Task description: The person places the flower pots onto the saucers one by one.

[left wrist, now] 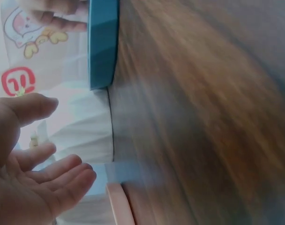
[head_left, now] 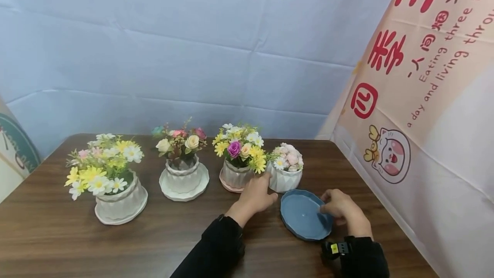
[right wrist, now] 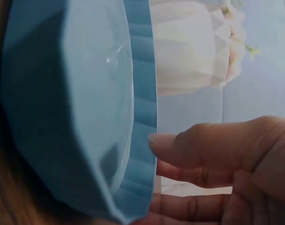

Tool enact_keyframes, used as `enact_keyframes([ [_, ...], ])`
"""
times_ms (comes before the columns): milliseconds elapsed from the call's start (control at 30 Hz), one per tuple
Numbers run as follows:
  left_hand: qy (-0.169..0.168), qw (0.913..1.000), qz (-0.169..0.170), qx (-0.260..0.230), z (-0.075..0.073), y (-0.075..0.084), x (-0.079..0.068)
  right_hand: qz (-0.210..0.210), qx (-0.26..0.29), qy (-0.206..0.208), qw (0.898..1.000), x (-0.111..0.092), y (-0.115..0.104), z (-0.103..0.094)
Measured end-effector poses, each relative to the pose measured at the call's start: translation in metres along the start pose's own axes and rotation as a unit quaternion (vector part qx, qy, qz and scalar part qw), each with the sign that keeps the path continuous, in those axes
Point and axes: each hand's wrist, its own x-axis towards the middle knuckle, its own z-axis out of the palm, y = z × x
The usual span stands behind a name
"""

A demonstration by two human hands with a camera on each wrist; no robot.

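A blue faceted saucer (head_left: 302,216) lies on the table at the right. My right hand (head_left: 343,210) pinches its right rim; in the right wrist view the thumb is on the inner side of the rim and the other fingers are outside it. My left hand (head_left: 252,197) reaches forward with its fingers spread and holds nothing, its fingertips close to the white flowerpot (head_left: 284,180) with pale pink flowers. That pot stands just behind the blue saucer. Left of it, a pot of yellow and purple flowers (head_left: 241,153) sits on a pink saucer (left wrist: 120,206).
Farther left on the wooden table (head_left: 154,239), a pot of roses (head_left: 183,175) stands on a white saucer. At the far left, a pot of daisies (head_left: 119,200) also stands on a white saucer. Pale cloth (head_left: 173,46) hangs behind, and a printed cloth (head_left: 424,140) borders the right side.
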Motion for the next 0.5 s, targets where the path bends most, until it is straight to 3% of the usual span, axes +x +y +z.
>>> enact_keyframes([
  [167,0.008,0.9990,-0.018,-0.040,0.001,-0.002,0.003,-0.005,0.013,-0.005,1.000,0.000,0.007,0.001],
  [500,0.018,0.9978,-0.042,-0.048,0.006,-0.006,0.012,-0.009,0.032,-0.011,0.999,0.001,0.015,-0.001],
])
